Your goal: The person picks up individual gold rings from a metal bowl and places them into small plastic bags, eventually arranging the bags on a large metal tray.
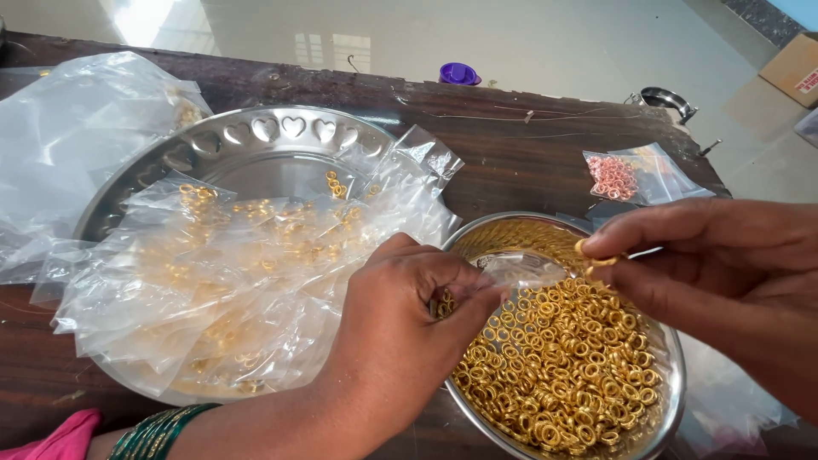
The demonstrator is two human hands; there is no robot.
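My left hand [400, 328] pinches the mouth of a small clear plastic pouch [520, 271] over a steel bowl [677, 379] filled with several small gold rings [562, 358]. My right hand [724, 273] holds a few gold rings [594, 255] between thumb and fingertips, just right of the pouch opening. A large steel plate [256, 145] with heart cutouts lies to the left, piled with several clear pouches [239, 273] that hold gold rings.
A clear pouch of pink rings [613, 177] lies on the dark wooden table [528, 162] at the back right. Crumpled clear plastic bags [68, 136] sit far left. A purple cap [459, 74] and a steel pot [669, 100] stand at the far edge.
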